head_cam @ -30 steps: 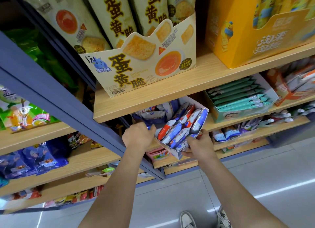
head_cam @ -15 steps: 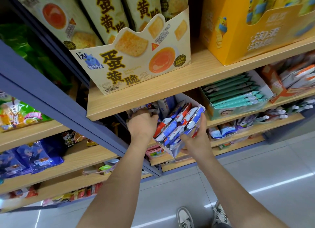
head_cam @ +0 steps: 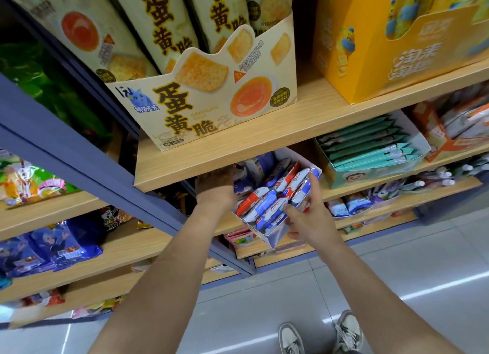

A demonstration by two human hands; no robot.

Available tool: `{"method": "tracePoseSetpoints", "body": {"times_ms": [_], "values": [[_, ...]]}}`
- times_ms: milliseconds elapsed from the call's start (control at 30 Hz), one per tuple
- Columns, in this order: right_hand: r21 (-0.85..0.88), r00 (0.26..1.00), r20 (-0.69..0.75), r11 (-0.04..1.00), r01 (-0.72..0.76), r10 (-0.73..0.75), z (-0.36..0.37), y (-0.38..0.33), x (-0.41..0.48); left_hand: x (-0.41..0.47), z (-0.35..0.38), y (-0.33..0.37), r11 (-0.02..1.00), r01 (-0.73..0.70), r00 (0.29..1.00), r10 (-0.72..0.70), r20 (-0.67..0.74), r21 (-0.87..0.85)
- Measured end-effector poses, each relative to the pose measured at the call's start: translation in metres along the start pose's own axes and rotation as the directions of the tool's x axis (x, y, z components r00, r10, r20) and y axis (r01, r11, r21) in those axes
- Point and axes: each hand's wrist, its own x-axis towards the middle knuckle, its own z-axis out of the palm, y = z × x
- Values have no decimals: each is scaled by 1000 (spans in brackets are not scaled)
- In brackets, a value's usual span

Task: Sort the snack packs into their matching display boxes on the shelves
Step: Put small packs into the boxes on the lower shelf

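A white display box (head_cam: 275, 237) sits tilted on the second wooden shelf, filled with several red, blue and white snack packs (head_cam: 264, 203). My right hand (head_cam: 309, 216) is at the box's right front, thumb and forefinger closed around the rightmost packs (head_cam: 301, 192). My left hand (head_cam: 215, 187) reaches in at the box's back left, beside blue and white packs (head_cam: 254, 168). Its fingers are hidden under the upper shelf edge, so I cannot see what they hold.
The upper shelf board (head_cam: 264, 147) hangs just over both hands. It carries a cream cracker box (head_cam: 211, 102) and a yellow box (head_cam: 370, 62). A box of green packs (head_cam: 370, 147) stands to the right. A blue upright (head_cam: 79, 163) is on the left.
Both hands rose and went deeper into the shelf. The left hand moved from the box's front left to its back. The right hand shifted from under the box front onto the rightmost packs.
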Motion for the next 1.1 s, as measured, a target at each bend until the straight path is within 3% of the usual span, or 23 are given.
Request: {"method": "tracePoseSetpoints", "body": {"times_ms": [67, 167, 300, 367, 500, 633, 767, 967, 1100], "values": [[-92, 1000, 2, 996, -19, 19, 4, -1, 2, 4, 1, 2, 999, -37, 998, 37, -47, 5], [-232, 998, -46, 972, 29, -40, 4, -7, 7, -1, 3, 1, 997, -76, 997, 76, -9, -19], [-420, 993, -60, 905, 69, -103, -11, -20, 15, -18, 7, 0, 995, -32, 999, 36, 36, -99], [-460, 992, -59, 884, 76, -116, -17, -21, 17, -27, 11, -1, 982, -24, 1000, 23, -9, -188], [-437, 991, -88, 898, 50, -98, -23, -16, 7, -39, 11, -3, 959, -52, 976, -11, -218, -280], [-367, 987, -118, 929, 56, -106, -19, -3, -13, -27, 5, 23, 930, -10, 993, -34, -112, -368], [-310, 986, -136, 950, 48, -94, -15, 5, -23, -12, 6, 48, 839, -14, 994, -50, -102, -545], [-331, 985, -149, 943, 35, -89, -18, 6, -26, -10, 10, 62, 966, -97, 988, 65, -139, -240], [-341, 981, -171, 940, 28, -92, -22, 9, -28, -1, 1, 60, 986, -29, 1000, 28, -13, -167]]}}
